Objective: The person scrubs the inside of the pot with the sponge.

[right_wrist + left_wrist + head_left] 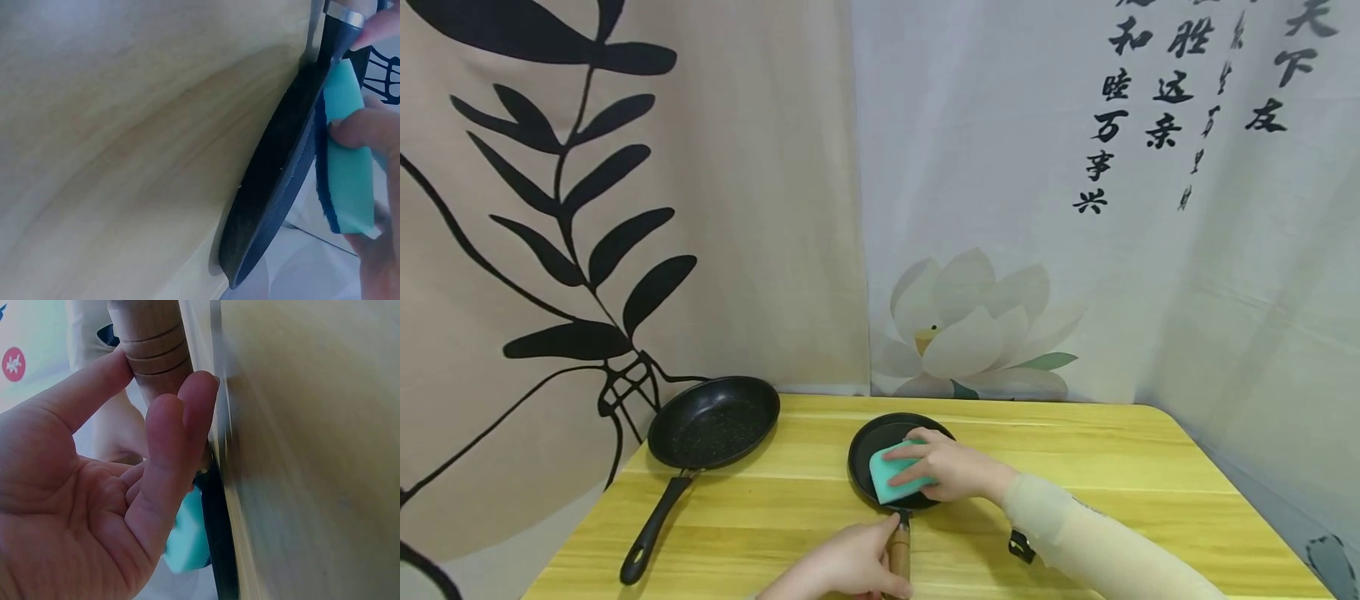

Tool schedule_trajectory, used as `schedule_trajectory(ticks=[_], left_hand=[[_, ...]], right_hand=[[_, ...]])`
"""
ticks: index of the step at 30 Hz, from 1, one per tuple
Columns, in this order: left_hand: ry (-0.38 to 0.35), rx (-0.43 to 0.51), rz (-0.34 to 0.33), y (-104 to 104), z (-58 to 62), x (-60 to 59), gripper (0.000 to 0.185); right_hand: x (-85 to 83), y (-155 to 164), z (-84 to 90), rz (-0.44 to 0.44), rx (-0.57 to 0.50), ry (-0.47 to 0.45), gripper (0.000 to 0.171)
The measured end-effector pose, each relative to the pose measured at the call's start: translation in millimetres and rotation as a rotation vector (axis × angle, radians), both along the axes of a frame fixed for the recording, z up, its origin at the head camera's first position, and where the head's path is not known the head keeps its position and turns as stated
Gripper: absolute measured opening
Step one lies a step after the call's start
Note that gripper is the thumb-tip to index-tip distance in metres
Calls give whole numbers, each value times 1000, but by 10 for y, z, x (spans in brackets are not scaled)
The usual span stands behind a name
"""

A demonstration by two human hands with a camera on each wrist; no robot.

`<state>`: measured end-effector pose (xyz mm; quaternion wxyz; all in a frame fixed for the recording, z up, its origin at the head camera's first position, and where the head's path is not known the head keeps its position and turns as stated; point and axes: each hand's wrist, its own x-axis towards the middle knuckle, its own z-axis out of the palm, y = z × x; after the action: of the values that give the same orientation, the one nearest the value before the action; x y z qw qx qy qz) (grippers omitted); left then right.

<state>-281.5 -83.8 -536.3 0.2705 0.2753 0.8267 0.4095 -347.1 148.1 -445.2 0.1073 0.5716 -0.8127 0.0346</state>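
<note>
A small black frying pan [863,439] with a wooden handle [900,552] lies on the table. My left hand [859,560] grips that handle; in the left wrist view the thumb and fingers sit around the ringed wood [156,347]. Inside the pan, my right hand [951,467] holds a teal sponge [883,481], its fingers spread over the top. From the right wrist view, the sponge [351,181] shows a dark scouring layer facing the pan [275,169], with the thumb pressed on its side. Part of the pan's inside is hidden by the hand and sponge.
A larger black frying pan [711,425] rests at the table's left edge, its black handle [655,533] toward the front. The yellow wooden table [1075,450] backs onto a printed curtain [775,208]. A small black object [1020,546] shows beneath the right forearm.
</note>
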Motion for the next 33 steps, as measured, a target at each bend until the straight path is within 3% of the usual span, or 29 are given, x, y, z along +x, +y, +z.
schedule_trajectory(ticks=[5,13,33], left_hand=[[-34,44,2,-12,-157,-80,111],[-30,57,-26,-15,-236,-131,113],[0,25,-47,-17,-256,-152,108]], right_hand=[[-40,-18,-30,26,-5,54,47],[-120,-86,-47,92,-16,133,49],[-252,-260,-85,76,46,224,49]])
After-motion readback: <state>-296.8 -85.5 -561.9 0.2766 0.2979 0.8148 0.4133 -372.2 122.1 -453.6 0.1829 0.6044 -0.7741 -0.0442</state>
